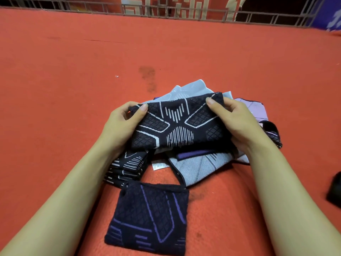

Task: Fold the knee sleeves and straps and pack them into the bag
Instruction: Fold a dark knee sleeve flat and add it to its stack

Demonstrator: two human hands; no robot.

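Note:
A black knee sleeve with white lines is held flat above a pile of sleeves. My left hand pinches its left end, thumb on top. My right hand grips its right end, thumb on the upper corner. Under it lie a grey sleeve, a pale pink sleeve and a folded black and white sleeve. Nearer to me a folded black sleeve with purple lines lies alone on the red cloth. No bag can be made out for certain.
Everything rests on a wide red cloth surface. A metal railing runs along its far edge. A dark object sits at the right edge of view. A white label pokes out from the pile.

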